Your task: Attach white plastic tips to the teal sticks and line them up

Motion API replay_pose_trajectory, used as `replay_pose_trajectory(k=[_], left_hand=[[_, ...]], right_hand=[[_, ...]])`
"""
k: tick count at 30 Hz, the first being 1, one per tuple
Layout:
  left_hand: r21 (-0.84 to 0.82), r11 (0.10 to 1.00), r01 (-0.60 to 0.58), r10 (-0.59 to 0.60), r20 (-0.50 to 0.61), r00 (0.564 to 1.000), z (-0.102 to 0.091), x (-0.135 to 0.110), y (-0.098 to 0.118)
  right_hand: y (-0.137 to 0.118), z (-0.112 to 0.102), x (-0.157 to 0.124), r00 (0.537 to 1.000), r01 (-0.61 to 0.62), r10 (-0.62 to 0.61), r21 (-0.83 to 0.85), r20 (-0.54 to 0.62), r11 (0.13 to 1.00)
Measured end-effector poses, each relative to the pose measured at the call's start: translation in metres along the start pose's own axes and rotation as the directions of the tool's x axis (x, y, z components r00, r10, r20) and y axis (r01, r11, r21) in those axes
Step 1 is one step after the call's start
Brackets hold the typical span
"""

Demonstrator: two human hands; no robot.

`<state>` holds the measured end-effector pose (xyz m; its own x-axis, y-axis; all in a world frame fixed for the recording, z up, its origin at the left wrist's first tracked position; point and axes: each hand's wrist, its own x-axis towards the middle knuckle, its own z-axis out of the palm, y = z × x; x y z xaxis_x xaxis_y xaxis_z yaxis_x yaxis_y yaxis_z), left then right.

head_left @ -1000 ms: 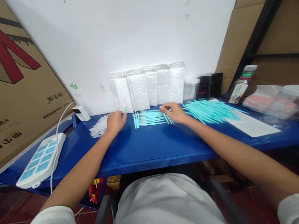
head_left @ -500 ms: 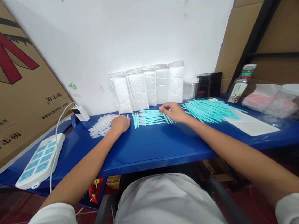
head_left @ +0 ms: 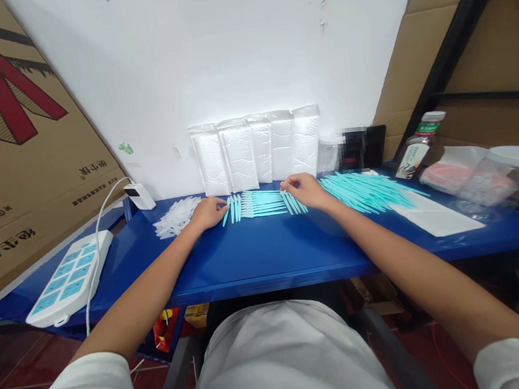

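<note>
Both my hands rest on a blue table [head_left: 265,254] near the wall. My left hand [head_left: 209,212] lies curled beside a slanted teal stick [head_left: 225,215] at the left end of a neat row of teal sticks [head_left: 263,204], its fingertips touching that stick. My right hand [head_left: 303,190] is closed in a pinch at the right end of the row, on a few upright-lying teal sticks [head_left: 293,203]. A large loose heap of teal sticks [head_left: 366,190] spreads to the right of that hand. A pile of clear plastic pieces [head_left: 175,217] lies left of my left hand.
White padded envelopes [head_left: 258,149] lean on the wall behind the row. A white power strip [head_left: 69,279] with cable sits far left, a charger [head_left: 140,196] near it. A bottle [head_left: 419,147], clear containers [head_left: 489,177] and a white sheet [head_left: 436,218] occupy the right. Cardboard boxes flank both sides.
My left hand moved right from the clear plastic pile to the row and brought a teal stick down beside it. My right hand shifted slightly right and up at the row's end.
</note>
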<state>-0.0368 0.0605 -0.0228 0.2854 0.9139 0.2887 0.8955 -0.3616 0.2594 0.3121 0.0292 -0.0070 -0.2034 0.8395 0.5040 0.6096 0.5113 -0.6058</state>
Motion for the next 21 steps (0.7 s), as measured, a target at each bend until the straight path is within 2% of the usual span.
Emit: replay_pose_trajectory(k=[11,15,18,21], left_hand=[[0.080,0.996,0.029,-0.030,0.013,0.999,0.004,-0.001,0.008],[0.069,0.997,0.037,-0.038,0.012,0.999,0.005,-0.002,0.009],[0.071,0.996,0.054,-0.054,0.002,0.999,0.000,-0.001,0.008],[0.166,0.982,0.087,-0.079,-0.052,0.996,-0.012,0.000,0.002]], right_hand=[[-0.001,-0.007,0.000,0.998,-0.054,0.053,-0.054,-0.022,0.997],[0.003,-0.021,0.003,0.984,-0.153,0.129,-0.205,-0.125,0.967],[0.014,-0.037,0.004,0.955,-0.267,0.181,-0.420,-0.235,0.867],[0.030,-0.052,0.002,0.921,-0.385,0.330,-0.610,-0.207,0.693]])
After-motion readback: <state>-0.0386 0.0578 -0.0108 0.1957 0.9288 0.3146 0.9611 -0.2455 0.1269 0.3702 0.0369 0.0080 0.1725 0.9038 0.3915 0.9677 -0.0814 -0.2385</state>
